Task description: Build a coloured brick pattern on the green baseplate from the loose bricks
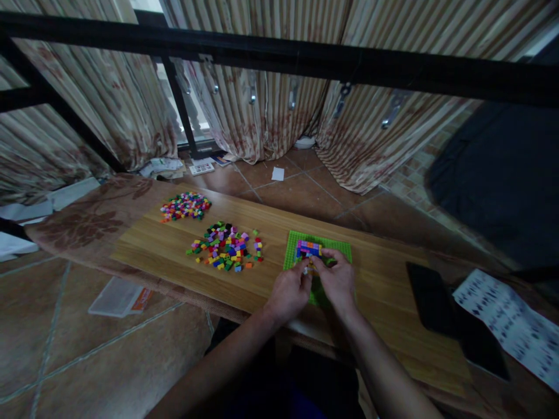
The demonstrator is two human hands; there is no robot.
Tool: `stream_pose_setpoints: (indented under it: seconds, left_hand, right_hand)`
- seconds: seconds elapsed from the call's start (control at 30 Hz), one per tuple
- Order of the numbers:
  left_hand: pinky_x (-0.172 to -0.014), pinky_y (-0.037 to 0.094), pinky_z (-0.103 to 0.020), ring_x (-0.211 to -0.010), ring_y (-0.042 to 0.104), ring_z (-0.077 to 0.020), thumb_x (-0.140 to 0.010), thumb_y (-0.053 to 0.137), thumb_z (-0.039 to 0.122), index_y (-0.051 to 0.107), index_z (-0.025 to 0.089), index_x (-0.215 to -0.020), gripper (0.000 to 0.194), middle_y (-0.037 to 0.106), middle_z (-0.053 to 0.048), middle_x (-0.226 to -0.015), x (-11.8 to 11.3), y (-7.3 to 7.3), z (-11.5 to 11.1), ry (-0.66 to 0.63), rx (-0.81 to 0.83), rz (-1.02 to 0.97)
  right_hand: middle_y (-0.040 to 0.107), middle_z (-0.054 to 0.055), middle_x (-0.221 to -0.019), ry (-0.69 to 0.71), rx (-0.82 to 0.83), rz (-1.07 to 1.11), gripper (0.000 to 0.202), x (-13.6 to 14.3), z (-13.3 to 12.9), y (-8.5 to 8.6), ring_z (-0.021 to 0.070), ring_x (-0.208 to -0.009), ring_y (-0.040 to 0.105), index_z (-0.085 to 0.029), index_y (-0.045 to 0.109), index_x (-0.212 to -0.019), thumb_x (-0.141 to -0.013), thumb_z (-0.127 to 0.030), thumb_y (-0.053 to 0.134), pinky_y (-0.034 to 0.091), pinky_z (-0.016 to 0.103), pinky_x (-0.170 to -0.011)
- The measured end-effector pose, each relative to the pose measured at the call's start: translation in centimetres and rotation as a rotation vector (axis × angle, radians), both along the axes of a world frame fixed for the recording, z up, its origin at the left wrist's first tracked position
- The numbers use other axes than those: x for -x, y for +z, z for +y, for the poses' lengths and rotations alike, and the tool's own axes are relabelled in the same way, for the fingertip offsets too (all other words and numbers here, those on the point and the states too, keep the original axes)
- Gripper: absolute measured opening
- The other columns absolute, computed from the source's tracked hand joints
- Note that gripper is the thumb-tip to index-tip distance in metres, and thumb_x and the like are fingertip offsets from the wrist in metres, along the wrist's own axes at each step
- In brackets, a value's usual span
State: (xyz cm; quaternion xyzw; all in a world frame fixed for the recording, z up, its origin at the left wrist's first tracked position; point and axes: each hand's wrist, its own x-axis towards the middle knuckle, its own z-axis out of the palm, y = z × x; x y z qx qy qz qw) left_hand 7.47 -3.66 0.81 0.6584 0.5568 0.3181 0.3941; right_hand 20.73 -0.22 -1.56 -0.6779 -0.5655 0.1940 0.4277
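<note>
A green studded baseplate lies on the wooden board, with a small multicoloured brick build over it, purple, orange and blue on top. My left hand is closed at the near left side of the build, fingertips pinched together. From the right, my right hand reaches in with its fingers bent around the build's near right side. Fingertips of both hands meet near small yellowish pieces, too small to make out. To the left lies a loose pile of bricks, with a second pile farther back.
The wooden board rests on a brown cloth-covered surface. On the right are a black flat object and a printed sheet. A clear plastic lid or tray lies on the tiled floor. A dark metal bar crosses above.
</note>
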Motion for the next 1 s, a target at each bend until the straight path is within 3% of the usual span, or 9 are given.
stream_pose_setpoints:
  seconds: [0.23, 0.47, 0.57, 0.7, 0.83, 0.93, 1.0]
  left_hand:
    - [-0.075, 0.050, -0.035, -0.080, 0.067, -0.0253, -0.088, 0.041, 0.025, 0.052, 0.013, -0.133, 0.048, 0.072, -0.014, -0.097, -0.3, -0.4, -0.2, -0.022, -0.001, 0.119]
    - [-0.073, 0.050, -0.033, -0.072, 0.065, -0.0225, -0.088, 0.043, 0.027, 0.051, 0.014, -0.133, 0.048, 0.072, -0.010, -0.084, -0.1, -0.2, -0.9, 0.001, -0.012, 0.099]
    - [-0.074, 0.050, -0.031, -0.070, 0.065, -0.0204, -0.088, 0.045, 0.028, 0.052, 0.016, -0.132, 0.046, 0.072, -0.006, -0.080, 1.2, 0.1, -2.0, 0.006, -0.017, 0.028]
    - [-0.086, 0.050, -0.030, -0.091, 0.067, -0.0206, -0.090, 0.044, 0.026, 0.057, 0.019, -0.126, 0.039, 0.071, -0.008, -0.105, 4.5, -0.5, -3.9, 0.029, -0.031, -0.064]
    - [-0.093, 0.048, -0.032, -0.101, 0.065, -0.0218, -0.090, 0.045, 0.026, 0.062, 0.018, -0.119, 0.035, 0.070, -0.009, -0.113, 8.4, -2.1, -5.2, 0.201, -0.014, -0.046]
    - [-0.081, 0.051, -0.028, -0.088, 0.067, -0.0189, -0.090, 0.045, 0.027, 0.062, 0.017, -0.117, 0.034, 0.072, -0.007, -0.101, 10.6, -2.6, -5.5, 0.317, 0.001, -0.035]
    - [-0.070, 0.050, -0.024, -0.072, 0.064, -0.0155, -0.090, 0.045, 0.028, 0.062, 0.016, -0.118, 0.035, 0.071, -0.004, -0.087, 11.5, -2.5, -5.5, 0.358, 0.013, -0.011]
  right_hand:
    - [0.070, 0.009, -0.089, 0.006, 0.021, 0.073, 0.035, 0.2, 0.3, -0.1, 0.0190, -0.074, 0.061, -0.016, 0.067, -0.090, -0.071, -0.045, 0.065, 0.048, 0.034, -0.070]
    - [0.070, 0.008, -0.086, 0.030, 0.051, 0.196, 0.037, 0.0, 0.4, 0.0, 0.0198, -0.075, 0.063, -0.015, 0.066, -0.089, -0.068, -0.046, 0.069, 0.050, 0.034, -0.070]
    - [0.070, 0.008, -0.087, -0.013, 0.009, 0.267, 0.039, -0.2, -0.4, 0.2, 0.0187, -0.074, 0.063, -0.015, 0.067, -0.091, -0.071, -0.049, 0.066, 0.050, 0.032, -0.068]
    - [0.070, 0.008, -0.087, -0.057, -0.079, 0.309, 0.033, 0.6, -2.5, 0.9, 0.0179, -0.077, 0.062, -0.016, 0.067, -0.092, -0.079, -0.045, 0.061, 0.049, 0.031, -0.071]
    - [0.069, 0.006, -0.092, 0.166, -0.041, 0.219, 0.026, 3.3, -4.7, 1.4, 0.0173, -0.079, 0.062, -0.019, 0.066, -0.095, -0.084, -0.041, 0.056, 0.049, 0.031, -0.074]
    - [0.067, 0.005, -0.093, 0.415, 0.008, 0.050, 0.022, 6.2, -5.2, 1.1, 0.0169, -0.080, 0.062, -0.020, 0.066, -0.098, -0.087, -0.033, 0.052, 0.049, 0.031, -0.075]
    - [0.066, 0.006, -0.092, 0.504, 0.004, -0.060, 0.021, 8.1, -4.7, 0.5, 0.0176, -0.082, 0.062, -0.019, 0.065, -0.099, -0.088, -0.027, 0.049, 0.049, 0.031, -0.076]
